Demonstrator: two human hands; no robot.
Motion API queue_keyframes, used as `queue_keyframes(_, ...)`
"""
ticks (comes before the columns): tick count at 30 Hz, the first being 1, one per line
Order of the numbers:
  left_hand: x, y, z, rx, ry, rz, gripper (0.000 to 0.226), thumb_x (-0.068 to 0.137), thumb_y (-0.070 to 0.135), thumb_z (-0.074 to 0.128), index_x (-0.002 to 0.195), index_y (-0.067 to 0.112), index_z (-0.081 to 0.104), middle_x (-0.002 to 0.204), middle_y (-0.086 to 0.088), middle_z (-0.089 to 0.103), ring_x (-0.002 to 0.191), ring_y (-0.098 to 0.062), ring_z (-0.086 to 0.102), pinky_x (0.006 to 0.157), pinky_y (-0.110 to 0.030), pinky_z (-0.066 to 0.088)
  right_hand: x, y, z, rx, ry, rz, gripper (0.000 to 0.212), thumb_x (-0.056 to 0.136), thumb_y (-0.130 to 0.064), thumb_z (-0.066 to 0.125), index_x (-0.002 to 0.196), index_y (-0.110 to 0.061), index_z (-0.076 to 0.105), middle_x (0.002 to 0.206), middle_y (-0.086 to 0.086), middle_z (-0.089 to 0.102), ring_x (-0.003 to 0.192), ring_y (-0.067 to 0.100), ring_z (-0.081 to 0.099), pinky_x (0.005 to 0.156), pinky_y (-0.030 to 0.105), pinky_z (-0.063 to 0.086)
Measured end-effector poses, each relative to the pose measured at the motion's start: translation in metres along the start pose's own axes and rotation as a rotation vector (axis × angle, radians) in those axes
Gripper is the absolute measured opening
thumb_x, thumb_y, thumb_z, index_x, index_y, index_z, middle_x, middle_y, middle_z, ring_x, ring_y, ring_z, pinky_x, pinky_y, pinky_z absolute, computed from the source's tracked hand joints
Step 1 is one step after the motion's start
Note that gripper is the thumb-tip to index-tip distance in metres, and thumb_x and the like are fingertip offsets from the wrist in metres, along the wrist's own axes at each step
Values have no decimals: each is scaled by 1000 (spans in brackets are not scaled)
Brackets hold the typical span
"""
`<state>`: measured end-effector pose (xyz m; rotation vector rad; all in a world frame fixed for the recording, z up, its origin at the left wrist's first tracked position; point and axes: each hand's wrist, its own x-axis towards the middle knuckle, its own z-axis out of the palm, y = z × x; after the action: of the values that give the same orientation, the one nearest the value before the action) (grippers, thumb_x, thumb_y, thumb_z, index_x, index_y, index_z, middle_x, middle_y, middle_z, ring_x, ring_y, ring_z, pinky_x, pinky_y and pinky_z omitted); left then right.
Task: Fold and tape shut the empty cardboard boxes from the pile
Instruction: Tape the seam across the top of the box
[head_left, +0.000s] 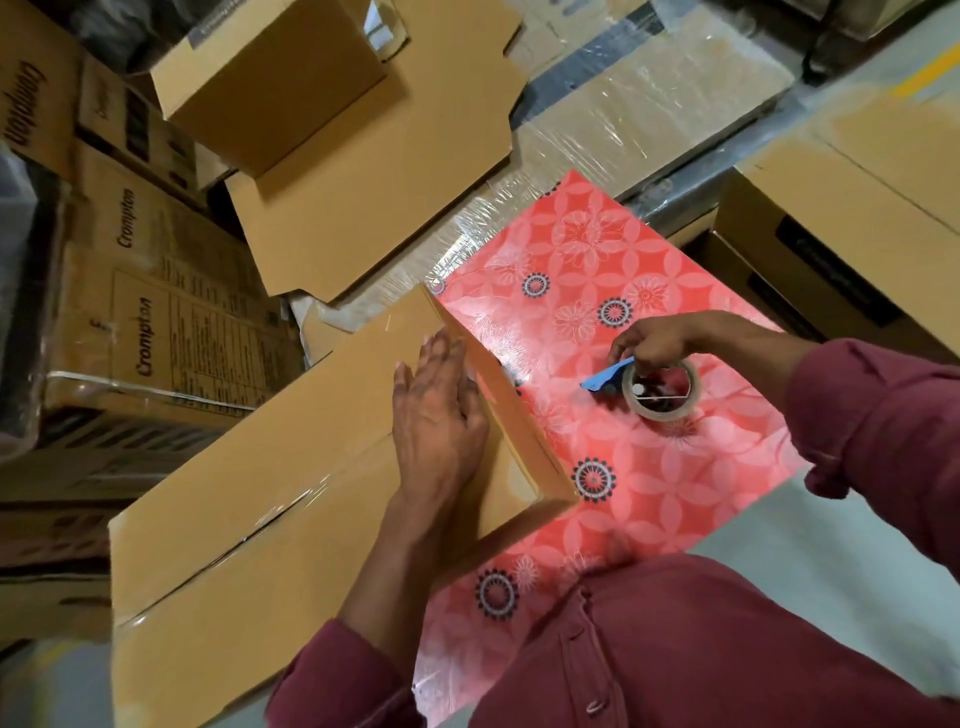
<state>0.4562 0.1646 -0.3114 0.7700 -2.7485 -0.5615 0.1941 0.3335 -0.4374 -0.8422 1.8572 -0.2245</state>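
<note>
My left hand (434, 415) lies flat, fingers straight, on the taped cardboard box (270, 519). My right hand (655, 343) grips the tape dispenser (649, 384) on the red flowered sheet (649, 493).

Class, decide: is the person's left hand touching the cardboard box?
Touching. The head view shows the left hand lying flat, fingers straight, on top of the cardboard box.

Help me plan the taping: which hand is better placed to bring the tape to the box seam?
The right hand. It already grips the tape dispenser on the red floral sheet beside the box, while the left hand lies flat on the box top, holding it down.
</note>
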Motion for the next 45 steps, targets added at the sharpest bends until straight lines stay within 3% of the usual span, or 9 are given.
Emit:
queue_keyframes(4,0,-1,1,10,14,-2,51,98,21,43,146,11,60,161,-7,45,153,-17,34,129,-49,18,-9,-20,19,-357,192,10,67,84,-39,57,149,-24,51,144,9,55,127,31,50,100,42,46)
queue_keyframes(7,0,-2,4,17,16,-5,51,98,20,44,146,11,60,161,-8,45,153,-17,34,129,-49,17,-36,-71,43,42,374,-346,70,103,-51,54,161,-20,31,168,5,28,155,18,22,124,39,24)
queue_keyframes(10,0,-2,1,-75,3,-26,49,103,24,42,148,14,57,161,-5,44,153,-12,31,130,-44,14,-74,-141,78,538,346,-659,93,93,-79,29,165,-22,13,171,-10,5,156,0,2,126,20,2)
queue_keyframes(18,0,-6,-2,-150,-58,-31,55,107,36,37,156,14,45,165,-3,36,156,-8,23,131,-40,8,-56,-150,118,523,297,-728,106,83,-90,7,164,-23,-8,169,-13,-17,153,-7,-13,125,19,-5)
queue_keyframes(22,-3,-6,-6,7,-205,57,76,104,57,22,166,13,17,174,-3,10,161,-14,1,131,-45,-2,-50,-114,128,440,229,-545,114,77,-99,11,164,-26,3,170,-10,-6,157,3,-5,129,26,-1)
queue_keyframes(25,-15,-17,-22,182,-347,93,98,96,79,7,166,11,-5,173,-6,-12,159,-18,-16,129,-51,-9,-70,-128,118,470,558,-419,89,94,-82,20,163,-26,21,166,-14,16,157,5,12,118,8,7)
queue_keyframes(29,-47,-71,-55,310,-434,-16,127,71,99,-8,163,11,-18,168,-7,-32,155,-20,-31,126,-57,-12,-97,-200,88,331,910,-491,60,105,-57,37,152,-24,51,164,-5,36,152,8,29,120,24,21)
queue_keyframes(40,-192,-305,-186,300,-228,-431,139,62,102,-16,165,8,-7,173,-10,-18,160,-21,-16,128,-47,-10,-64,-419,213,-140,619,-812,44,104,-49,52,138,-24,66,157,-3,48,147,13,40,117,38,40)
queue_keyframes(45,-219,-361,-207,-160,-34,-479,130,72,103,13,167,16,9,175,-1,3,161,-15,3,129,-35,13,-37,-472,270,-321,558,-833,44,105,-48,51,140,-25,63,158,-3,47,150,13,36,120,40,36)
